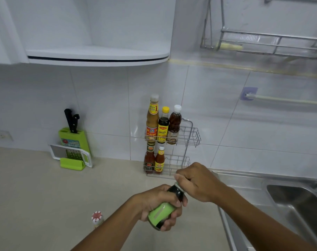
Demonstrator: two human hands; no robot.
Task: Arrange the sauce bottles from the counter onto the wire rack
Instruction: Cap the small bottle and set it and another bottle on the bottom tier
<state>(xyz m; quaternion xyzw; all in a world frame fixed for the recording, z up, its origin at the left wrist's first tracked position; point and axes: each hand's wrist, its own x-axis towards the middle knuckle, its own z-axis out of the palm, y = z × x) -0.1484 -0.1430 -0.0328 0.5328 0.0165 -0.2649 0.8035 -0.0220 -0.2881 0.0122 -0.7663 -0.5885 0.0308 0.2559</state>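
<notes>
A dark sauce bottle with a green label (160,212) is tilted above the counter. My left hand (154,201) grips its body, and my right hand (197,182) is closed over its cap. The two-tier wire rack (190,136) stands against the tiled wall behind my hands. Its upper tier holds three bottles: a tall tan one (152,120), a dark one with a yellow cap (163,125) and a brown one with a white cap (174,125). Two red sauce bottles (154,160) stand on the lower tier's left side. Another bottle with a red-and-white cap (97,217) stands on the counter beside my left forearm.
A green knife block with black-handled knives (73,136) and a grater (70,154) lean on the wall at left. A steel sink (299,201) lies at right. A curved white shelf (98,55) and a wall dish rack (266,40) hang overhead.
</notes>
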